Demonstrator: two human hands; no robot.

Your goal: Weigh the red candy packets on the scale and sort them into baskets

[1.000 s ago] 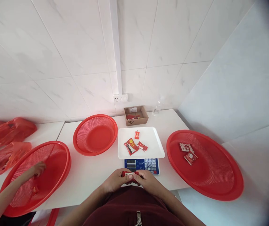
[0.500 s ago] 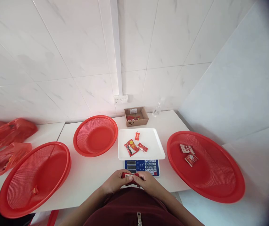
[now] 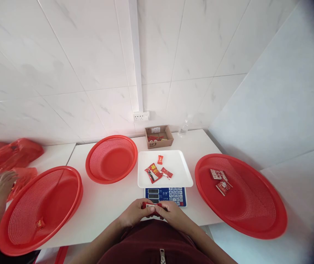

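Note:
My left hand and my right hand meet close to my body, both closed on one small red packet with a pale label. Just beyond them is a blue digital scale with a white tray on top. Three red wrapped pieces rest on that tray: a larger packet with yellow print, a narrow packet beside it, and a small twist-wrapped candy farther back. Much of the held packet is covered by my fingers.
Red plastic baskets stand around: a right one with a few packets, a back-left one, a front-left one holding one candy. Behind the tray are a cardboard box and clear bottle. Another person's hand touches red bags.
The other person's hand and forearm have come farther into view at the left, over the red bags. My hands keep the packet in nearly the same spot.

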